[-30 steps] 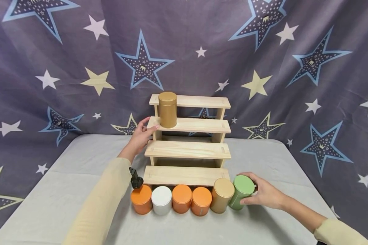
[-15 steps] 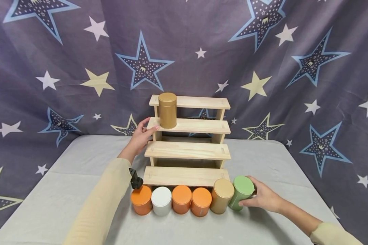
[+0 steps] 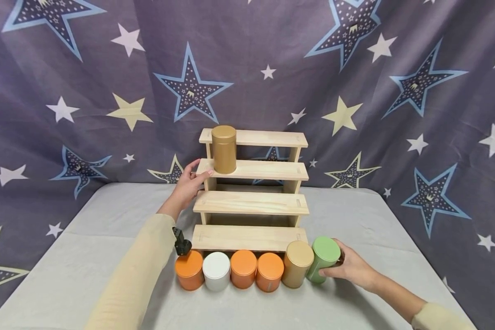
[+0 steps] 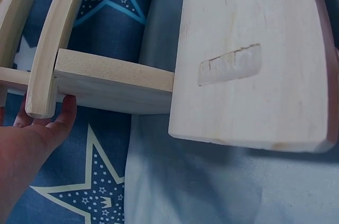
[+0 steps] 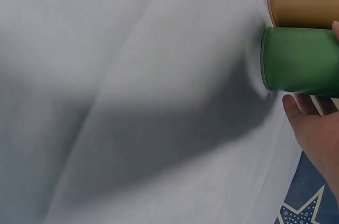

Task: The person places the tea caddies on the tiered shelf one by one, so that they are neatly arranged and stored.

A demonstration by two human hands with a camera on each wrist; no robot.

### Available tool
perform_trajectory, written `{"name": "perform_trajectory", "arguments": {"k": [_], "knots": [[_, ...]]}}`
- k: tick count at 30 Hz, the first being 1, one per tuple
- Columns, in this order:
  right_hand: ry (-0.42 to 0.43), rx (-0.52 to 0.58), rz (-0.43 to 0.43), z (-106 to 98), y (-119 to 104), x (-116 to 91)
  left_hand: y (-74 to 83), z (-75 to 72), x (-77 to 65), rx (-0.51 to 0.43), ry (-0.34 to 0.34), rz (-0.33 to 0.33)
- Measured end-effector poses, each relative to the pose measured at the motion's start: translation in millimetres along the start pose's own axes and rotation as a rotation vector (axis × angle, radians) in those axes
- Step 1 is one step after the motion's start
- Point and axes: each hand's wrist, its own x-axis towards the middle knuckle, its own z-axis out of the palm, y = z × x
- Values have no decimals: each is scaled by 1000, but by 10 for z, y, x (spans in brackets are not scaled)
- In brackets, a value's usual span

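My left hand (image 3: 186, 185) grips the left end of a stepped wooden display rack (image 3: 251, 202), thumb on the second board from the top and fingers round its edge. In the left wrist view the fingers (image 4: 66, 118) reach behind a board end. A gold tin (image 3: 224, 150) stands upright on that same board, beside my thumb. At the front right, my right hand (image 3: 352, 266) holds a green tin (image 3: 325, 259) from its right side. The green tin (image 5: 302, 60) stands close beside a tan-gold tin (image 3: 298, 264) in the right wrist view.
Left of the tan-gold tin, an orange tin (image 3: 270, 272), another orange tin (image 3: 243, 269), a white tin (image 3: 217, 271) and a third orange tin (image 3: 189, 270) stand in a row before the rack. A grey cloth (image 3: 86, 270) covers the table. A starry curtain (image 3: 247, 27) hangs behind.
The right hand has shifted very slightly on the green tin, which stays in about the same place. The left hand keeps its grip on the rack. The head view has drifted a little.
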Motion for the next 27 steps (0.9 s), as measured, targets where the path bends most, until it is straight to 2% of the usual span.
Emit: {"name": "perform_trajectory", "arguments": {"k": [3,9,15,23,27], "knots": [[13,20,12,23,4,0,49,11,-43,1,-3,-6],[42,10,37,12,-21,18,2,-6,15,15,13,11],[94,0,51,-9,-60,7,37,-9,-7,10,14,-15],[158,-30,83,-55,-138,-34,178,54,-164,12,2,-21],[182,-49,78,-100,-187,-54,195,70,-206,6,4,-20]]}}
